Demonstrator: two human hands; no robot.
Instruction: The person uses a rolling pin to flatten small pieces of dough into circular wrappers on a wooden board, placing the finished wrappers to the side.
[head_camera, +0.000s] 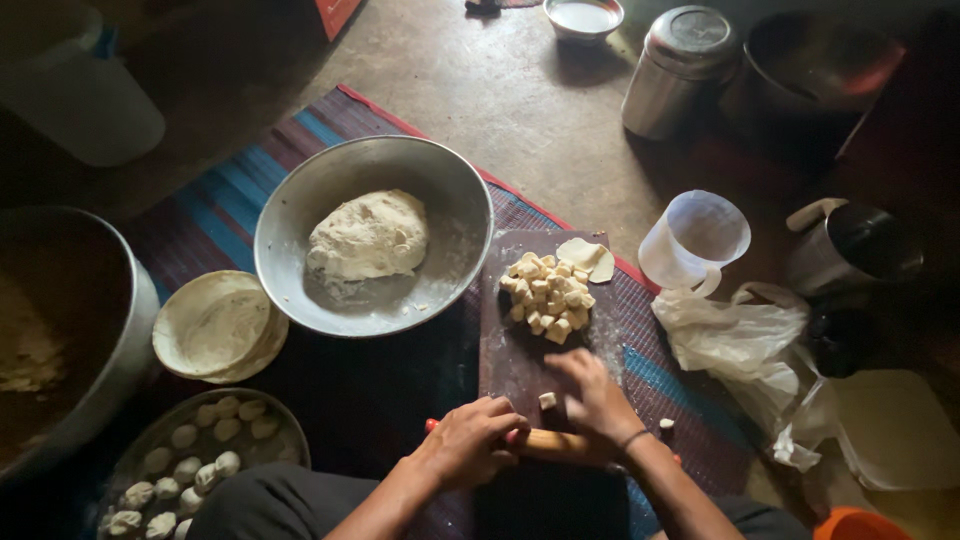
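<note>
My left hand (470, 440) and my right hand (596, 403) both rest on a wooden rolling pin (545, 443) lying across the near end of a dark cutting board (520, 360). A pile of several small cut dough pieces (547, 293) sits on the board's far part, with a flat dough disc (588, 257) behind it. One loose dough piece (547, 400) lies between my hands. A large lump of dough (367, 235) lies in a wide metal bowl (300, 215) to the left of the board.
A stack of rolled flat rounds (217, 326) and a tray of filled dumplings (190, 465) are at the left. A plastic jug (692, 240), crumpled plastic bag (735, 335), steel canister (678, 68), pots and a big basin (120, 350) surround the striped mat (230, 200).
</note>
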